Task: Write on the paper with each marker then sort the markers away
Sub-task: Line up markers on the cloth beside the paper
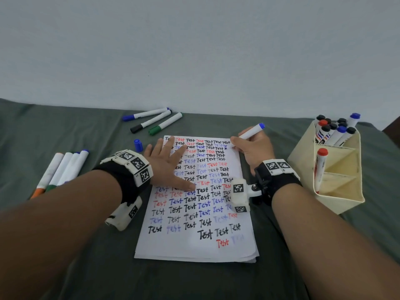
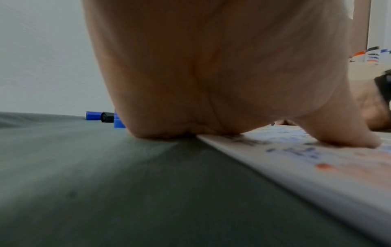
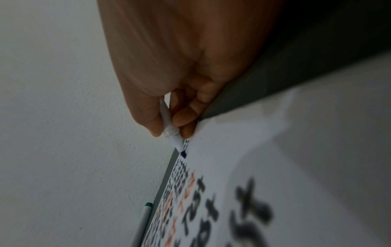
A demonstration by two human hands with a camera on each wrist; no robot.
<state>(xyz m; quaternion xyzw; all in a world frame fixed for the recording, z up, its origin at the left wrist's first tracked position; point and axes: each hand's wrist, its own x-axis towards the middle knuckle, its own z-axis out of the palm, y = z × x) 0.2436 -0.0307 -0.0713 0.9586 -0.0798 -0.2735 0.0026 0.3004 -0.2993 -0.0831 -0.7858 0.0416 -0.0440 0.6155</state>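
The right hand (image 1: 256, 148) is pinching an uncapped blue marker (image 1: 251, 132), tip writing at the paper's (image 1: 194, 250) far right while the flat left hand (image 1: 166, 163) steadies it; recapping with the blue cap (image 1: 138, 145) probably comes next.

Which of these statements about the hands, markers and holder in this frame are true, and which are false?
1. The right hand grips a blue marker with its tip at the paper. True.
2. The left hand holds the loose blue cap. False: the hand lies flat, pressing on the paper; the cap stands on the cloth beside it.
3. Three capped markers lie near the wall beyond the paper. True.
4. The holder is empty. False: its back compartment is packed with markers, and one red marker stands alone in another.
5. The paper is blank. False: the word "Test" covers it in black, red and blue.
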